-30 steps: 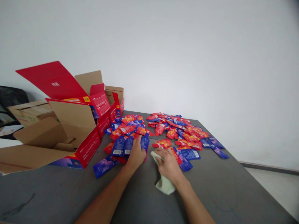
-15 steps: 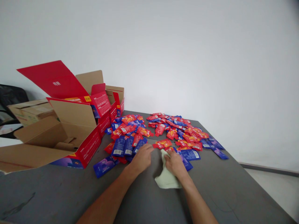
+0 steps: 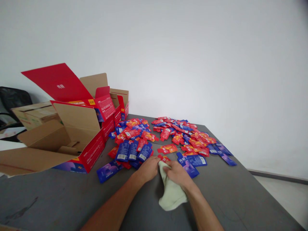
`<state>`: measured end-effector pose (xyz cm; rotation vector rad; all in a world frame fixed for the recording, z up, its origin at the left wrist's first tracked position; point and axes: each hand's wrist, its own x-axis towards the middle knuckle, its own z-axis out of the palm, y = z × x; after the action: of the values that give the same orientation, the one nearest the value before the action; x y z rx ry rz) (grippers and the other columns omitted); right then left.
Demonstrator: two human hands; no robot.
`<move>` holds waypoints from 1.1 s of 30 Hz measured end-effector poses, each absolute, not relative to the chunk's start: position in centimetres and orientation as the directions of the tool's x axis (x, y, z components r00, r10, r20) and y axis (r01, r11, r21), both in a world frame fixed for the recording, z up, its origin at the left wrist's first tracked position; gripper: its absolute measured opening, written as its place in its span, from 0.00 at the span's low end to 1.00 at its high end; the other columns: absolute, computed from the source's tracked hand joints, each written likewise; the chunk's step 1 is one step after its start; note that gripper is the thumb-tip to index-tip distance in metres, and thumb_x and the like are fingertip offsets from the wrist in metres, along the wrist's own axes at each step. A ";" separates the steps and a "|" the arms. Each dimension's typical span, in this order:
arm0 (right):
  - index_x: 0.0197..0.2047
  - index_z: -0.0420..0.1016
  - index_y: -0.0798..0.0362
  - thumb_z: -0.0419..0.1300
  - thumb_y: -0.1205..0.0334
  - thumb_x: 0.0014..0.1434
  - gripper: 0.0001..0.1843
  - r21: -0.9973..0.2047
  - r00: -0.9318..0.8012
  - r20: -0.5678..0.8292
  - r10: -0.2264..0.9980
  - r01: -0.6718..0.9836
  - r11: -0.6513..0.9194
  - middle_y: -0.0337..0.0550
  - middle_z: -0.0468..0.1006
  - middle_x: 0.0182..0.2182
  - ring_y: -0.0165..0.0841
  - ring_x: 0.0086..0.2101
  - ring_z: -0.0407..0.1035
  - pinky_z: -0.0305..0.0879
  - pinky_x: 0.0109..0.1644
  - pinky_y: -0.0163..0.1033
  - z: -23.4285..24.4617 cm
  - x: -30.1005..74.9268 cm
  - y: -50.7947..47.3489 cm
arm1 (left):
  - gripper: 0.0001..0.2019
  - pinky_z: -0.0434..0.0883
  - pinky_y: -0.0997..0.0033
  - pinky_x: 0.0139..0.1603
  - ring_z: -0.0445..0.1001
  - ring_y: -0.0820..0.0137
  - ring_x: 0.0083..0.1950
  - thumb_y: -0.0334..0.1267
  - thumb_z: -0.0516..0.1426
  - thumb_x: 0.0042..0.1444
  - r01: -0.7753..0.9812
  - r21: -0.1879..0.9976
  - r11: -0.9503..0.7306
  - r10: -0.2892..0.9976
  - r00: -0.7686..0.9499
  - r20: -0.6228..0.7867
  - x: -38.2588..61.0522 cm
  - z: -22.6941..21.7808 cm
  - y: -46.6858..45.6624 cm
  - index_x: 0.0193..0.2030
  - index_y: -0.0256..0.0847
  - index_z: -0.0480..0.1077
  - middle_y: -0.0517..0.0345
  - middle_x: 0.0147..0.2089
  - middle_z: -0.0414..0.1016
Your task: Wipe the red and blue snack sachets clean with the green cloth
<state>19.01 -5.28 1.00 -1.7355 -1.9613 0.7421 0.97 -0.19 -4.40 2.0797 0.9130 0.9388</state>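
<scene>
A pale green cloth point(image 3: 171, 196) lies on the dark grey table point(image 3: 240, 199) right in front of me. My right hand point(image 3: 177, 175) rests on its upper part with fingers curled around the cloth's edge. My left hand point(image 3: 148, 168) meets it at the cloth's top corner, fingers closed on that corner. Just beyond both hands spreads a heap of red and blue sachets point(image 3: 168, 138); a red sachet point(image 3: 164, 158) lies right at my fingertips.
An open red-and-cardboard box point(image 3: 79, 141) with raised flaps stands at the left, with more open boxes point(image 3: 120, 106) behind it. A brown carton point(image 3: 33, 114) and a black chair point(image 3: 12, 99) are at the far left. White wall behind.
My left hand left the blue sachets and moved right to the cloth. My right hand drew the cloth nearer to me, and both hands now meet at its top.
</scene>
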 end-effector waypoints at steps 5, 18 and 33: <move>0.38 0.79 0.54 0.52 0.59 0.60 0.14 -0.772 -0.066 -0.185 0.981 0.627 -0.103 0.39 0.78 0.25 0.31 0.22 0.69 0.57 0.26 0.33 2.6 20.0 -5.4 | 0.15 0.62 0.54 0.61 0.70 0.54 0.54 0.31 0.53 0.54 0.305 0.787 -0.536 0.798 0.488 0.354 1.3 -4.1 -0.5 0.45 0.44 0.76 0.46 0.48 0.76; 0.31 0.76 0.53 0.55 0.59 0.58 0.10 -0.786 -0.021 -0.156 0.987 0.608 -0.112 0.38 0.76 0.22 0.30 0.24 0.67 0.56 0.28 0.33 2.7 20.3 -5.2 | 0.32 0.49 0.51 0.72 0.60 0.54 0.68 0.25 0.57 0.47 -0.003 0.970 -0.243 0.912 0.341 0.229 1.5 -4.0 -0.9 0.62 0.43 0.68 0.46 0.66 0.66; 0.52 0.76 0.53 0.63 0.40 0.56 0.29 -0.995 -0.098 -0.026 0.995 -0.096 -0.036 0.45 0.81 0.34 0.38 0.29 0.74 0.70 0.34 0.40 4.4 16.3 -7.1 | 0.25 0.68 0.59 0.60 0.73 0.59 0.59 0.31 0.65 0.49 -0.648 0.755 0.104 0.994 0.087 -0.062 2.0 -1.1 -0.4 0.56 0.39 0.69 0.43 0.62 0.71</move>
<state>16.33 -7.13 4.44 -1.1115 -1.1910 1.3479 1.97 -0.39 -1.07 0.6453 0.6776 1.3578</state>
